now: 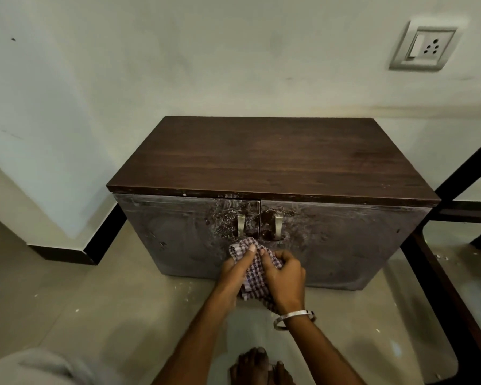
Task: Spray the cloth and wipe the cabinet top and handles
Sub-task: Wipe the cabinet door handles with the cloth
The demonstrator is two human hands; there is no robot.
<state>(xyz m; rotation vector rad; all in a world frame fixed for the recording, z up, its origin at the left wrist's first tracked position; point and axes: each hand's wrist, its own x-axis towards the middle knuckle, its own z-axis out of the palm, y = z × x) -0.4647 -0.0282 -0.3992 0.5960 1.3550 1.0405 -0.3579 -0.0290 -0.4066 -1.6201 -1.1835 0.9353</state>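
1. There is one cabinet (272,173), with two doors and a bare brown top.
2. There are two silver handles (241,225), side by side where the doors meet.
3. One checked cloth (252,269) is bunched just below the handles.
4. The left hand (235,269) and right hand (285,276) both squeeze it.
5. I see no spray bottle, so a dry cloth may just smear the white marks.
6. The handles are thin, so the bunched cloth may slide off them.
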